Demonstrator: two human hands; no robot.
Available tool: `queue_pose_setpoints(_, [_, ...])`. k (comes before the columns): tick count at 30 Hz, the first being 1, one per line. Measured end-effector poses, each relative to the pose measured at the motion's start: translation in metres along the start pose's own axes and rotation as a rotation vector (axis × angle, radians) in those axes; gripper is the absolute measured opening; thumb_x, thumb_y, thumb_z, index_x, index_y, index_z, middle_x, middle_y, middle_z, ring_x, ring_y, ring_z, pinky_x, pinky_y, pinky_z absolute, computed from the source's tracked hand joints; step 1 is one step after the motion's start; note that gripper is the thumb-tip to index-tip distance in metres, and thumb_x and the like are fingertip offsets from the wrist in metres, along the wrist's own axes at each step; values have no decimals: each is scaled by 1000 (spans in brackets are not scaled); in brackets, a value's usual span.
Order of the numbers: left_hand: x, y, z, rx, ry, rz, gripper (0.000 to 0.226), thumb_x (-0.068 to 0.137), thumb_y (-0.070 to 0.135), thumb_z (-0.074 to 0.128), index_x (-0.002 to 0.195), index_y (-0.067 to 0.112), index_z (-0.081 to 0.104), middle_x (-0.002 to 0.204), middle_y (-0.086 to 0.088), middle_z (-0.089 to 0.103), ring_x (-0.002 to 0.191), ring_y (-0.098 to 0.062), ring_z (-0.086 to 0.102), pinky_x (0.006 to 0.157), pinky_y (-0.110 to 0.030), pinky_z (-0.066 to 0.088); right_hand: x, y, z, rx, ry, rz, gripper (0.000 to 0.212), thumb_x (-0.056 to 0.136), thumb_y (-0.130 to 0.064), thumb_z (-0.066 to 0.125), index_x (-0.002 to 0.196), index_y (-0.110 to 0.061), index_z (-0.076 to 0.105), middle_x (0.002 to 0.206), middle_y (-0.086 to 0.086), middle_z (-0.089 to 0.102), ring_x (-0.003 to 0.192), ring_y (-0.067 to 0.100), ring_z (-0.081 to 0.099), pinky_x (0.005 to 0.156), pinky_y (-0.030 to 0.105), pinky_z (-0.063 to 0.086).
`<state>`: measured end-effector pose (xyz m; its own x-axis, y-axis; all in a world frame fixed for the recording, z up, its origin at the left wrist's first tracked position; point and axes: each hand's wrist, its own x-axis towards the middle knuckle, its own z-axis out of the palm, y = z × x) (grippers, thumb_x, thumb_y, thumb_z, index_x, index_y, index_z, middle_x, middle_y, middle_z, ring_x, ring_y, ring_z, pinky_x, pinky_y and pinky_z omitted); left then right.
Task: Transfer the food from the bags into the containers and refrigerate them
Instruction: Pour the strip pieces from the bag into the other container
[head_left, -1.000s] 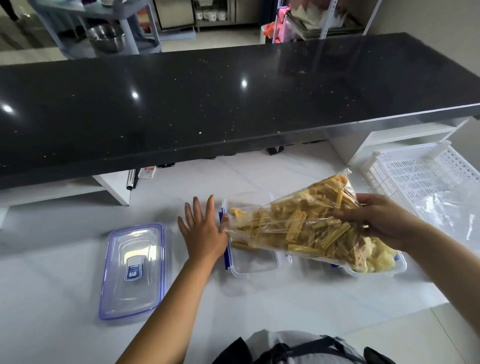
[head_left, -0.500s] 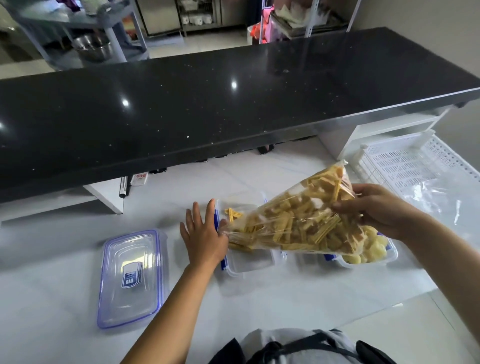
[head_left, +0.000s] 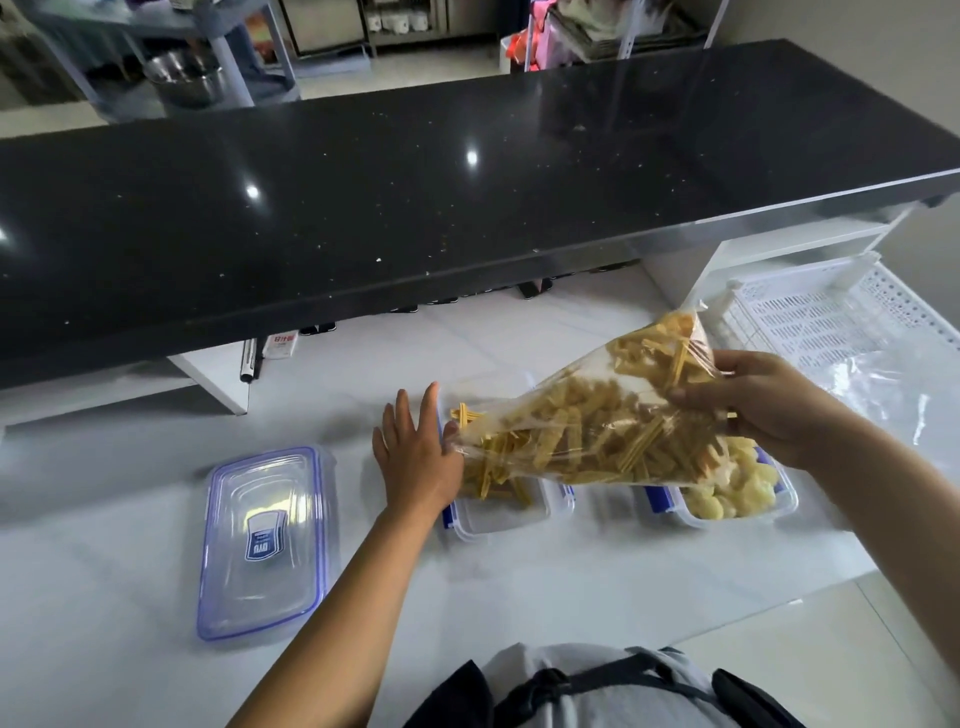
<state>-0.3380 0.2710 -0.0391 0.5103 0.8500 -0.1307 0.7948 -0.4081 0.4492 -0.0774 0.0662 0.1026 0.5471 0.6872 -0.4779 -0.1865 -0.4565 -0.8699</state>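
We note the right hand (head_left: 763, 410) gripping the raised end of the clear bag (head_left: 582, 431), its fingers (head_left: 696, 397) curled into the plastic. The bag tilts down to the left, with its mouth over the open container (head_left: 498, 519) on the white desk (head_left: 519, 597). A few yellow strips (head_left: 493, 480) lie inside the container. The left hand (head_left: 415, 457) rests at the container's left edge, fingers straight, thumb at the bag's mouth. We record a second container (head_left: 737, 499) of pale chunks just to the right and a lid (head_left: 262, 540) lying flat to the left.
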Motion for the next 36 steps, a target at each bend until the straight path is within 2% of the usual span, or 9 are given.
queue_pose_setpoints(4, [0, 7, 2, -4, -20, 19, 53, 106, 39, 28, 156, 37, 10, 167, -8, 0, 153, -29, -3, 122, -47, 1, 0, -4, -5, 29, 34, -34, 38, 69, -3, 76, 106, -3, 71, 92, 11, 76, 80, 22, 73, 78, 38, 57])
queue_pose_setpoints(9, [4, 13, 3, 6, -77, 17, 56, 106, 32, 26, 155, 44, 1, 167, -4, -7, 153, -28, -8, 123, -48, -1, -4, -7, 0, -7, 40, -48, 23, 73, 0, 75, 95, -7, 74, 86, 7, 76, 77, 20, 71, 78, 38, 54])
queue_pose_setpoints(17, [8, 14, 3, -2, -58, 19, 54, 107, 31, 25, 155, 42, 4, 167, -6, 1, 153, -30, -1, 122, -48, 2, -3, -4, 5, 8, 71, -28, 29, 71, -4, 77, 100, -7, 74, 91, 11, 75, 84, 27, 68, 87, 43, 50])
queue_pose_setpoints(23, [7, 16, 3, -36, -76, 27, 53, 107, 34, 23, 155, 43, 4, 168, -4, 0, 154, -28, -3, 123, -46, 1, -2, -3, 11, 2, 100, -52, 30, 68, -4, 78, 98, -3, 73, 91, 15, 72, 83, 29, 67, 82, 43, 48])
queue_pose_setpoints(26, [7, 15, 3, -44, -91, 29, 55, 106, 32, 25, 156, 42, 5, 167, -4, -1, 153, -28, -4, 123, -46, 1, 0, -2, 11, 36, 119, -53, 43, 63, -9, 80, 104, 3, 70, 87, 14, 72, 74, 25, 68, 80, 43, 49])
queue_pose_setpoints(28, [6, 13, 4, -65, -72, 32, 53, 106, 30, 28, 156, 38, 12, 167, -4, 2, 153, -28, -2, 123, -45, 2, 0, -4, 10, 40, 110, -45, 41, 67, -7, 80, 106, 3, 69, 86, 12, 72, 72, 23, 68, 78, 43, 51])
queue_pose_setpoints(30, [5, 10, 5, -145, -16, 79, 48, 104, 24, 40, 152, 30, 34, 165, -9, 17, 152, -30, 9, 122, -45, 9, 0, -4, 11, 23, 95, -43, 31, 73, -2, 79, 102, 2, 70, 85, 13, 72, 72, 23, 68, 83, 48, 53])
queue_pose_setpoints(33, [3, 2, 9, -324, 131, 204, 29, 86, 4, 67, 114, 14, 71, 148, -16, 47, 141, -37, 37, 114, -52, 32, 0, -7, 12, 40, 116, -63, 23, 72, -1, 77, 94, -4, 72, 82, 11, 72, 68, 21, 69, 82, 47, 54])
queue_pose_setpoints(36, [0, -4, 14, -371, 220, 211, 11, 85, 12, 75, 97, 11, 75, 141, -13, 57, 137, -38, 42, 111, -53, 35, -1, -11, 16, 28, 103, -60, 20, 74, 1, 76, 93, -2, 71, 85, 14, 71, 69, 21, 69, 71, 41, 60])
